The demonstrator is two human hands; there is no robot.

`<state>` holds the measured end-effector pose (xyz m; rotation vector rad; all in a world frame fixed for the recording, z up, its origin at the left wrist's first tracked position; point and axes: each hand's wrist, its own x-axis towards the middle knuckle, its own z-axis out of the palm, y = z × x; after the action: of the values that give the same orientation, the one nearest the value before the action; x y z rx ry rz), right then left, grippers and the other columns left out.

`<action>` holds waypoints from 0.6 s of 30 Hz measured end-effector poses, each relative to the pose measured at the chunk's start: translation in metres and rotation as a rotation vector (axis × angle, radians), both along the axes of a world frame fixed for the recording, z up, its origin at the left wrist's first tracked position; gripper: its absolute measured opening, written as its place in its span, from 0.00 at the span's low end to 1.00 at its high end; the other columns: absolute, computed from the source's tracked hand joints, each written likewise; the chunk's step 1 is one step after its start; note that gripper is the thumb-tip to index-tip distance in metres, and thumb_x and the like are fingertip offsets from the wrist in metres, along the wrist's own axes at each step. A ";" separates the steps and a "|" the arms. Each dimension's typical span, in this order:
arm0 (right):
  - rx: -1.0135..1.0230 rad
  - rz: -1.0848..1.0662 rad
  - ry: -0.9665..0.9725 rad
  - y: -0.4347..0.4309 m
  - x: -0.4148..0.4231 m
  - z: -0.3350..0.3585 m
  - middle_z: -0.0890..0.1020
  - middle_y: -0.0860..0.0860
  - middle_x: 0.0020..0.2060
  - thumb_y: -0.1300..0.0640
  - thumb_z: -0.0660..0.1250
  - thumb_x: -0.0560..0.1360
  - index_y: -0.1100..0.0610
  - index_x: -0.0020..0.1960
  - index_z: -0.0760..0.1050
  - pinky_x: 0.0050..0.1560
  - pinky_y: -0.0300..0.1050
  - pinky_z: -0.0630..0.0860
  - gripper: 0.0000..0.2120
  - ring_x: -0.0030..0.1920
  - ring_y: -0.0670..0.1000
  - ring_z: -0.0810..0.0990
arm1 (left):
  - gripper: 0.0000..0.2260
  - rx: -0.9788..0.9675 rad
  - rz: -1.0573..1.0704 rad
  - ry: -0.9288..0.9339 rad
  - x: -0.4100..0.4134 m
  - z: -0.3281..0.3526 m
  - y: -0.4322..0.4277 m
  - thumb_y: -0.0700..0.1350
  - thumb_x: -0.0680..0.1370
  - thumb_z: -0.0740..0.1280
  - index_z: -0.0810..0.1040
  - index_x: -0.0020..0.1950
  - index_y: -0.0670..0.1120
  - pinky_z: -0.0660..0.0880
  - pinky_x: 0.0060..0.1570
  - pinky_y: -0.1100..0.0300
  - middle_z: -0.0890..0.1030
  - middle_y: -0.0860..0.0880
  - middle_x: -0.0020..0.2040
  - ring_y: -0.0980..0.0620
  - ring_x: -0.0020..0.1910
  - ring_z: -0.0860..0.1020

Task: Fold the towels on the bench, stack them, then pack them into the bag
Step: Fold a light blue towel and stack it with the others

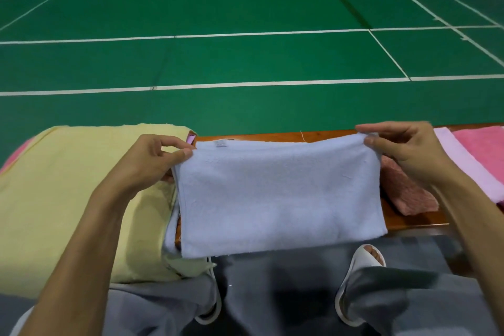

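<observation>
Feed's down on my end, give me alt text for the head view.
The left hand and right hand pinch the far corners of a blue towel spread across the bench. A yellow towel lies to its left, a reddish towel and pink towels to its right; green court floor beyond.

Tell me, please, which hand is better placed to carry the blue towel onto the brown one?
Probably the right hand: it pinches the blue towel corner beside the brown towel; the left hand pinches the opposite corner.
</observation>
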<state>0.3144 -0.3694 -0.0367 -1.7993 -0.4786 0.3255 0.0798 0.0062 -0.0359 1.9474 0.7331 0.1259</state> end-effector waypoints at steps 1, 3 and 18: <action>0.016 -0.002 0.046 0.001 0.000 -0.003 0.88 0.48 0.46 0.67 0.70 0.77 0.56 0.56 0.85 0.48 0.35 0.82 0.11 0.46 0.43 0.85 | 0.05 -0.003 -0.002 -0.016 0.000 0.000 -0.001 0.45 0.80 0.72 0.87 0.51 0.46 0.82 0.45 0.46 0.86 0.39 0.42 0.47 0.38 0.78; 0.072 -0.017 0.169 0.005 -0.001 -0.008 0.88 0.49 0.43 0.69 0.68 0.78 0.58 0.56 0.84 0.45 0.36 0.82 0.11 0.44 0.44 0.85 | 0.06 -0.061 0.004 -0.049 0.000 0.001 -0.002 0.44 0.80 0.71 0.88 0.51 0.47 0.81 0.42 0.52 0.86 0.43 0.43 0.48 0.39 0.79; -0.542 0.141 -0.403 0.001 -0.002 -0.005 0.86 0.47 0.53 0.67 0.78 0.71 0.52 0.56 0.86 0.54 0.49 0.82 0.17 0.53 0.50 0.83 | 0.16 0.035 -0.035 0.057 -0.011 0.009 0.002 0.35 0.63 0.83 0.87 0.48 0.44 0.81 0.45 0.56 0.87 0.43 0.40 0.50 0.38 0.84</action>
<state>0.3128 -0.3681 -0.0419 -2.3806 -0.8649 0.1968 0.0692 0.0083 -0.0269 2.0034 0.7379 0.0630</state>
